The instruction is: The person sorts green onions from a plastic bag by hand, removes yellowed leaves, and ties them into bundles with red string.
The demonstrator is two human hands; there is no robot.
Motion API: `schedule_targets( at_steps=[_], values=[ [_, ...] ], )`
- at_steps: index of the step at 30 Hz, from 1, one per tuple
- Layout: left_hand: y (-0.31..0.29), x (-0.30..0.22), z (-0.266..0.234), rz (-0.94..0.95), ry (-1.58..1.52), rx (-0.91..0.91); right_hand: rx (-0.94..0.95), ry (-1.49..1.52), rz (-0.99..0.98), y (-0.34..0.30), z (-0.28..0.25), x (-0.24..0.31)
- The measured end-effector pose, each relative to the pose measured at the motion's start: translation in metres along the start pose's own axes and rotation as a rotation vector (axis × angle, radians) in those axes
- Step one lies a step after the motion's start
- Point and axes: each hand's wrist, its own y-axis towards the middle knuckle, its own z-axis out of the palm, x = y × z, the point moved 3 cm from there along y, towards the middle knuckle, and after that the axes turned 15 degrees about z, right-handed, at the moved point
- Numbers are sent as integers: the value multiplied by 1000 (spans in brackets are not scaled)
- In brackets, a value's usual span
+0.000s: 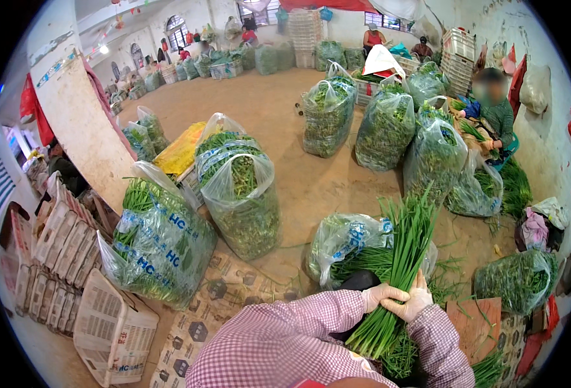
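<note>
A: Where is the bundle of long green leaves (411, 247)?

B: Near and right of centre, slanting from near left to far right in front of the body. A clear plastic bag (343, 234) of greens sits just beyond it, to the left.

A: How would it handle?

B: Light and springy, I'd judge, with smooth leaves that could slip past one another or bruise under a hard squeeze. The middle looks the best place to hold: it is gathered there, while both ends splay loose.

A: And the hold now?

B: Left grip (385, 296) is wrapped over its left side, fingers bent across the leaves. Right grip (418, 299) clasps the right side, fingers pointing far. Together they pinch the bundle at the waist.

A: The arms?

B: The left sleeve (330, 312) reaches across from the left; the right sleeve (438, 343) rises from the near right.
</note>
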Motion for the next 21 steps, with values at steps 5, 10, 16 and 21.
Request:
schedule_targets(
  at_steps=[5, 10, 16, 21],
  values=[
    [1, -18, 10, -166, -354, 5, 225, -25, -18, -4, -85, 37],
    [11, -35, 15, -13, -525, 47, -80, -156, -399, -32, -203, 67],
    [11, -39, -2, 1, -478, 72, -355, -368, -413, -90, -301, 133],
    [18, -29, -33, -11, -539, 87, -155, -461, -159, -97, -332, 156]
  ],
)
